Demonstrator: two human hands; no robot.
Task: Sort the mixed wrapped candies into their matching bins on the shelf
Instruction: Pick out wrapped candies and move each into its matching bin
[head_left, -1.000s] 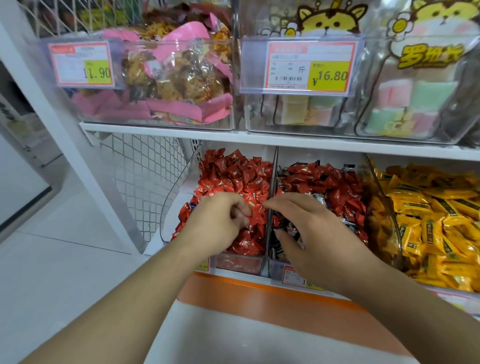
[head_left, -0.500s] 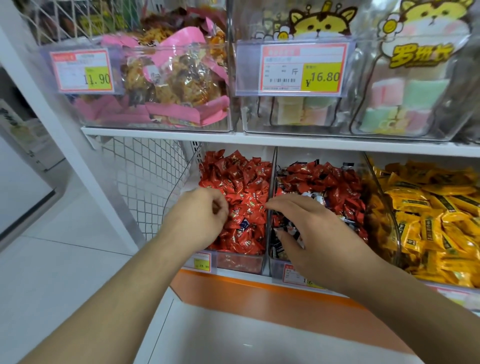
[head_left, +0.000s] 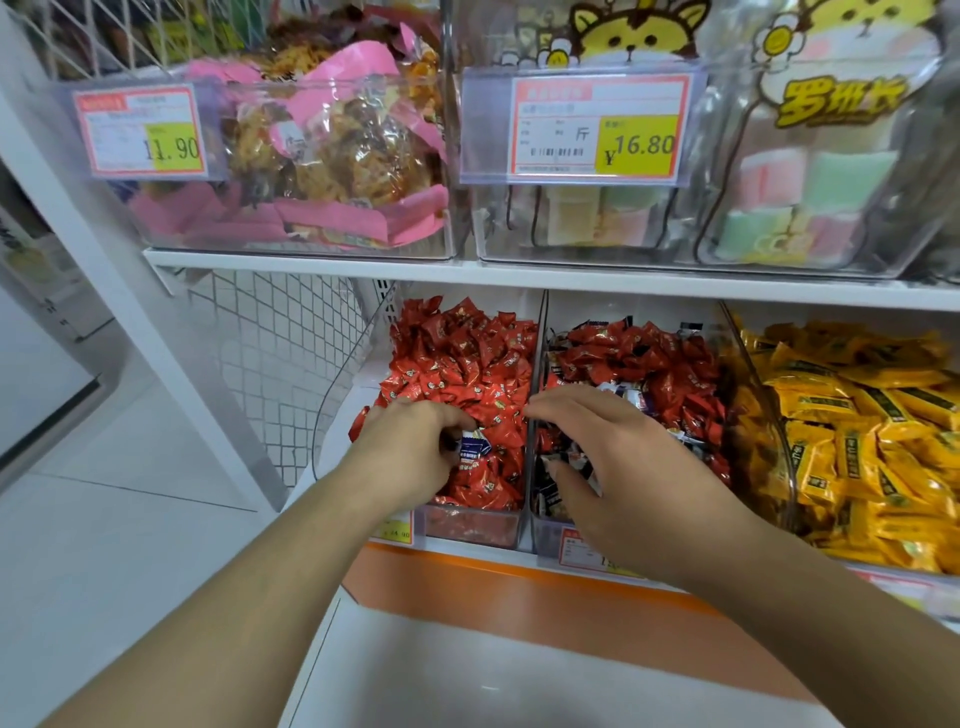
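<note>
From the head view, the left hand (head_left: 410, 452) is seen with fingers curled, pinching a blue-and-white wrapped candy (head_left: 474, 446) among the red candies (head_left: 467, 364) of the left clear bin (head_left: 472, 525). The right hand (head_left: 618, 467) is spread over the front of the middle bin (head_left: 545, 530), its fingers loosely bent and resting on the mixed dark and white wrappers (head_left: 558, 467) there; nothing is seen gripped in it. A clear divider (head_left: 535, 374) stands between the two hands. Beyond the right hand the middle bin is filled with red wrappers (head_left: 634, 358) — a few blue-white ones among them. To the right of that hand a bin of yellow candies (head_left: 857, 415) is seen. Above both hands, on the upper shelf (head_left: 519, 275), clear bins of pink-wrapped snacks (head_left: 322, 156) and pastel sweets (head_left: 779, 208) are placed, with price tags (head_left: 597, 127) in front.
</note>
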